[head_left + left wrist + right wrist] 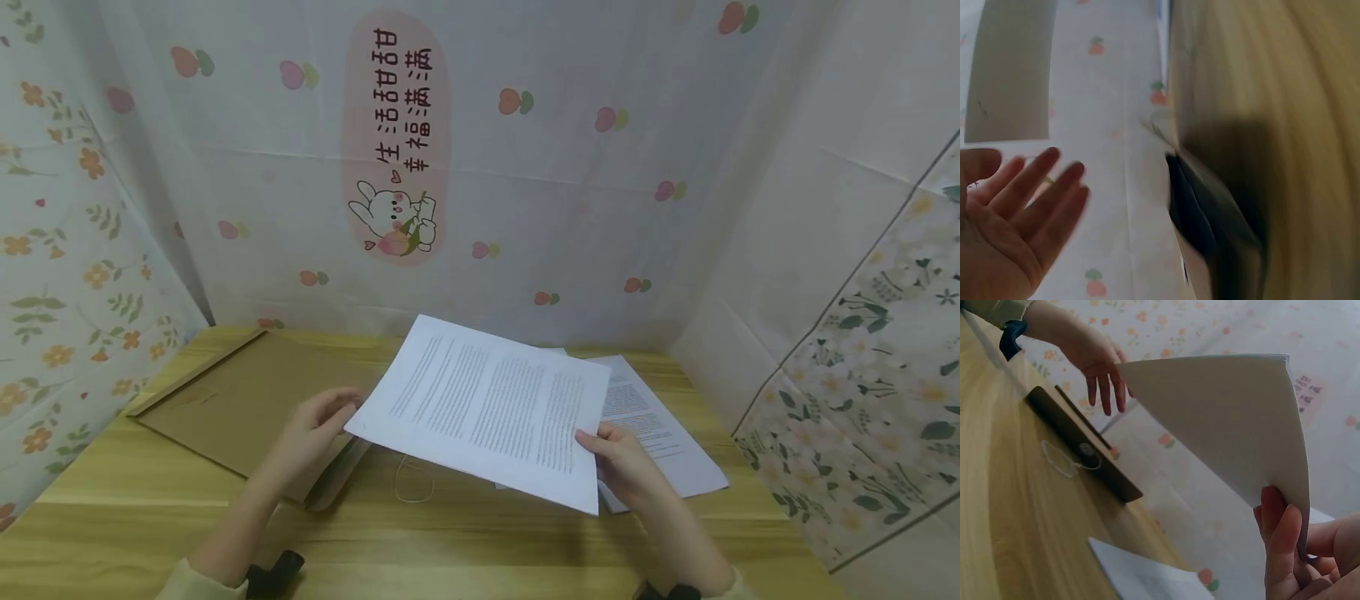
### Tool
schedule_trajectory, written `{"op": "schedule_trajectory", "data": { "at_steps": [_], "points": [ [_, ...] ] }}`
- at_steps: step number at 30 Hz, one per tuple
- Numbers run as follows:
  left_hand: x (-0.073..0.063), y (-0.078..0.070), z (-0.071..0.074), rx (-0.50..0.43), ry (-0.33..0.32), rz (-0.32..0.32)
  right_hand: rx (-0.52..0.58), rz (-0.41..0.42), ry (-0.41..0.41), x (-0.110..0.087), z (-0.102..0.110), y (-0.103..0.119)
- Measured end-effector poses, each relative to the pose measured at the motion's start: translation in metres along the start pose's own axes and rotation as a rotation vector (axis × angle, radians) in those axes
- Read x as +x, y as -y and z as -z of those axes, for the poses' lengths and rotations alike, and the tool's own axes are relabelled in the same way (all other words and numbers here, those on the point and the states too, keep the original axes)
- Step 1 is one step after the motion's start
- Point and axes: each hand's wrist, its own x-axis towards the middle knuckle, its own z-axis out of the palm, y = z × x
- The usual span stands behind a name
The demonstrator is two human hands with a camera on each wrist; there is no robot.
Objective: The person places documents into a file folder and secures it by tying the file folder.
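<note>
Several printed sheets of paper (487,400), stacked together, are held up over the table by my right hand (626,468). Its thumb lies on the printed side and the fingers (1282,544) grip the edge from behind. At the opposite corner of the sheets is my left hand (315,427), fingers relaxed and apart, with a small gap below the paper (1013,75) in the left wrist view. Under and beyond the left hand lies a brown paper document envelope (240,400). Its near flap stands raised, and a white string (1057,464) trails from its button.
More printed papers (667,442) lie on the wooden table (480,550) at the right, partly hidden by the held sheets. A patterned white curtain (585,192) hangs behind the table, and floral cloths (900,375) hang along both sides.
</note>
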Motion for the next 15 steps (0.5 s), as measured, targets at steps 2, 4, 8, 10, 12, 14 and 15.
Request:
{"op": "schedule_trajectory", "data": {
  "at_steps": [2, 4, 8, 10, 12, 14, 15],
  "points": [
    [-0.005, 0.004, 0.004, 0.176, 0.027, 0.0, -0.015, -0.015, 0.01, 0.001, -0.001, -0.005],
    [-0.009, 0.007, 0.007, 0.358, 0.061, -0.001, -0.027, -0.033, 0.023, 0.002, -0.002, -0.009],
    [-0.017, 0.01, 0.008, 0.64, 0.131, -0.004, -0.017, -0.077, 0.047, 0.005, -0.005, -0.018],
    [-0.02, 0.01, 0.008, 0.717, 0.153, -0.003, 0.002, -0.091, 0.054, 0.006, -0.006, -0.021],
    [-0.023, 0.011, 0.008, 0.765, 0.169, 0.003, 0.024, -0.105, 0.061, 0.006, -0.007, -0.024],
    [-0.025, 0.011, 0.008, 0.793, 0.186, 0.013, 0.04, -0.123, 0.066, 0.007, -0.007, -0.026],
    [-0.026, 0.012, 0.008, 0.801, 0.194, 0.018, 0.033, -0.13, 0.071, 0.007, -0.007, -0.028]
  ]
}}
